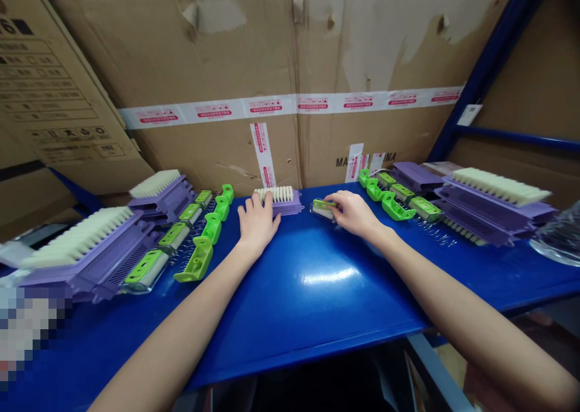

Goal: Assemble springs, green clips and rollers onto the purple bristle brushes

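My left hand (257, 222) rests at the left end of a purple brush piece (290, 207) with white bristles, near the back of the blue table. Its fingers are spread over the bristles and partly hide the piece. A short gap to the right, my right hand (356, 211) pinches a small green-topped block (322, 208) with a pale lower side. The thumb and fingers close on the block's right end, low over the table top. Fine detail on the block is blurred.
Purple brush pieces (81, 234) are stacked at left, beside green-topped clear blocks (147, 267), metal springs (185, 250) and green shells (199, 258). A similar group with brush pieces (498, 188) and green shells (395, 208) lies at right. Cardboard (217, 158) walls the back.
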Demonstrator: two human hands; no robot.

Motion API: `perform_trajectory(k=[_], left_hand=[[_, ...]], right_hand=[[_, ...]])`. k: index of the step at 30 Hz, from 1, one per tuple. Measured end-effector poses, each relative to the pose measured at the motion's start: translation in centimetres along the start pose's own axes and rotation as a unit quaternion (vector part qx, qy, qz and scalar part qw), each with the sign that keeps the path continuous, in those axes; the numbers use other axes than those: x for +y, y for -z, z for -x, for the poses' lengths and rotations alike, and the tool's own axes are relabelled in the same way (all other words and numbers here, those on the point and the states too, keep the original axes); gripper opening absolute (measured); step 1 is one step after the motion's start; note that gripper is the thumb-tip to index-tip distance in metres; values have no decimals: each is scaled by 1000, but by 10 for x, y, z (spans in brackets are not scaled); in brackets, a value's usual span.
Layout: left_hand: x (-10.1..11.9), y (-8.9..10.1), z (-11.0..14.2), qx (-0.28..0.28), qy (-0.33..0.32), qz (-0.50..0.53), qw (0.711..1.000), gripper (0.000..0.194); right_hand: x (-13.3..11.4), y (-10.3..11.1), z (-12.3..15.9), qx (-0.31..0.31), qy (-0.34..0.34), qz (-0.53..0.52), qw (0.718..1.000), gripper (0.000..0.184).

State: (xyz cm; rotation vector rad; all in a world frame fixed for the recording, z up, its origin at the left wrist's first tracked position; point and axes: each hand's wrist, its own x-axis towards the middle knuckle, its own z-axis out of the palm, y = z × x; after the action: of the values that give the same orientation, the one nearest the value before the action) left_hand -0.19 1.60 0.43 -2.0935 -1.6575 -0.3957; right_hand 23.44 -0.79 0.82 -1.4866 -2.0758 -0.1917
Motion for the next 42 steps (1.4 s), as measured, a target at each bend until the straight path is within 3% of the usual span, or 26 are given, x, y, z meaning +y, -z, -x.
perform_trajectory(k=[12, 21, 28, 35, 39, 42], left_hand=[[-1, 0, 0, 5, -3, 7, 1000, 55], [-1, 1, 0, 12, -5, -1, 1000, 56], [-1, 0, -1, 15, -8, -9, 1000, 55], [-1, 0, -2, -5, -1, 10, 1000, 56], [0, 1, -1, -10, 2, 15, 1000, 55], [0, 1, 0, -1, -2, 4, 1000, 54]], right_hand=[[3, 2, 0, 8, -18, -14, 1000, 22], [9, -2, -2, 62, -55, -34, 996, 24], [14, 3, -6, 102, -129, -2, 986, 28], [21, 1, -5, 85, -177, 11, 980, 30], [18, 6, -4, 102, -154, 15, 983, 27], [6, 12, -1, 129, -93, 16, 987, 23]])
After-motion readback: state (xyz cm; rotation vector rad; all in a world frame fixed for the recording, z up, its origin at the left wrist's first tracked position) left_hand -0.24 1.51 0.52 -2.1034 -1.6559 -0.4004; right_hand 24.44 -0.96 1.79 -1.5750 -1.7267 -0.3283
